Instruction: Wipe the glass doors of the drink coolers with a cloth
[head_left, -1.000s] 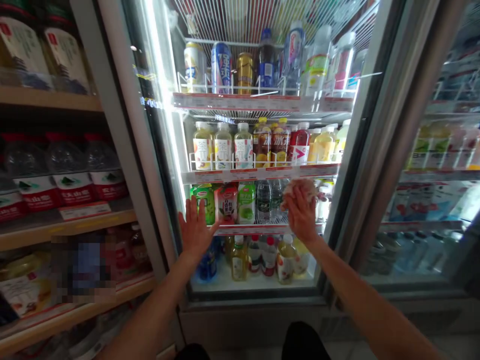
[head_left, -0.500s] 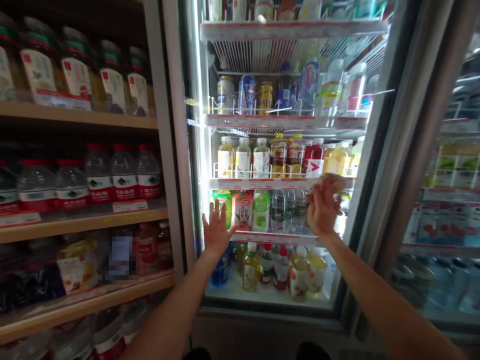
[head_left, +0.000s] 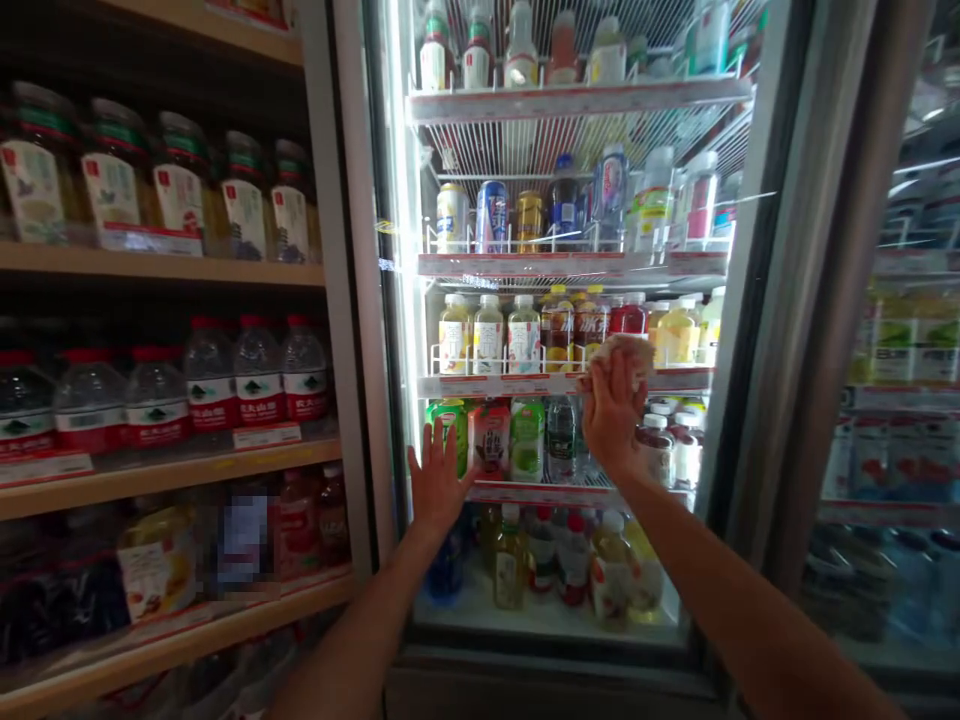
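A lit drinks fridge stands in front of me behind a glass door [head_left: 411, 300]. My left hand [head_left: 437, 485] is open against the glass, fingers spread and pointing up, over the green and red drink packs [head_left: 491, 437] on a lower shelf. My right hand [head_left: 616, 425] presses a crumpled pale cloth [head_left: 628, 356] to the glass, level with the shelf edge [head_left: 506, 385] under the tea bottles. The cloth covers part of a red drink bottle [head_left: 628, 316]. The palms of both hands are hidden from me.
At the left, wooden shelves [head_left: 262, 268] hold rows of bottles, with red-capped water bottles [head_left: 259, 375] in the middle. A metal door frame [head_left: 817, 330] runs down the right side. Beyond it, another glass-fronted cooler [head_left: 900, 515] holds drinks.
My right hand has moved left across the glass with the cloth, from the right part of the door. My left hand stays at nearly the same spot. The view has tilted upward slightly.
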